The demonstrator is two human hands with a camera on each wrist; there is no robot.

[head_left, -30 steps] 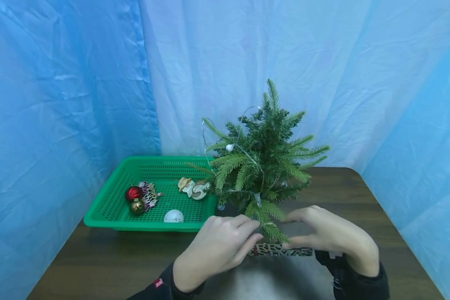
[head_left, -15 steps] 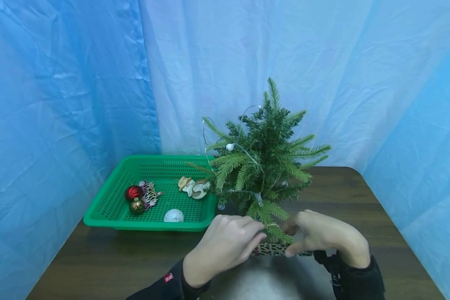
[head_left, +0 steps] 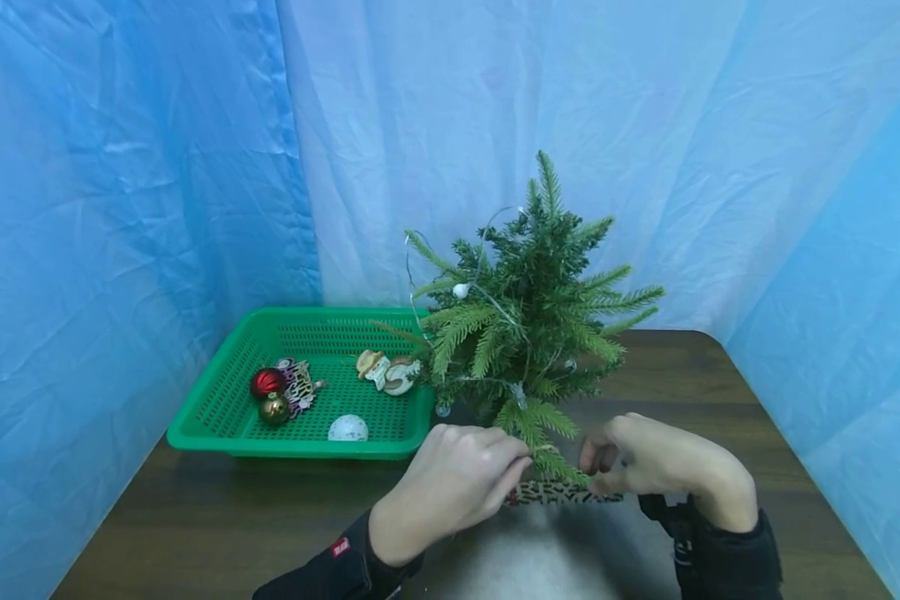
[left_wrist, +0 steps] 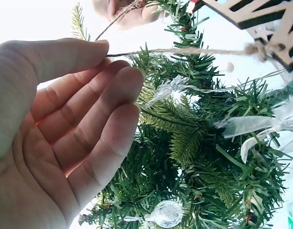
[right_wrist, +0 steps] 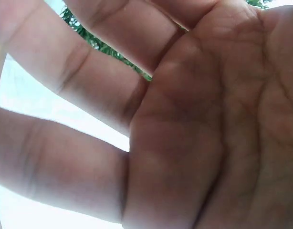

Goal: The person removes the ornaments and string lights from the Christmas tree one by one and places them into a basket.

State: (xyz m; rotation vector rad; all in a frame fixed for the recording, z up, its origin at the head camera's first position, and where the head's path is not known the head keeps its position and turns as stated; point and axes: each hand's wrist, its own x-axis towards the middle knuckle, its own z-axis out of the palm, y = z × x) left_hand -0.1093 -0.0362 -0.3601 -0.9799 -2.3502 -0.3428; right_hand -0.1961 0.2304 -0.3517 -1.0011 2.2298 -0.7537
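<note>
My left hand (head_left: 453,475) pinches a thin twine loop (left_wrist: 184,50) between thumb and index fingertip, beside a low front branch of a small artificial Christmas tree (head_left: 528,325). The twine is knotted to a wooden letter ornament (left_wrist: 251,12), which shows below that branch as a cut-out sign (head_left: 558,492). My right hand (head_left: 652,458) is at the right of the branch tip, its fingers bent loosely and apart from the thumb. Its fingers (right_wrist: 94,90) spread in the right wrist view, where the fingertips run out of frame.
A green basket (head_left: 285,450) stands left of the tree, with a red ball (head_left: 267,383), a gold ball (head_left: 273,409), a lettered ornament (head_left: 297,387), a snowman ornament (head_left: 386,372) and a white ball (head_left: 347,429). A light string (head_left: 495,307) winds round the branches. Blue curtains (head_left: 120,208) enclose the table.
My left hand has moved slightly right along the branch, still pinching the twine. My right hand has dipped over the sign, then drawn back right, its fingers and thumb now closer together.
</note>
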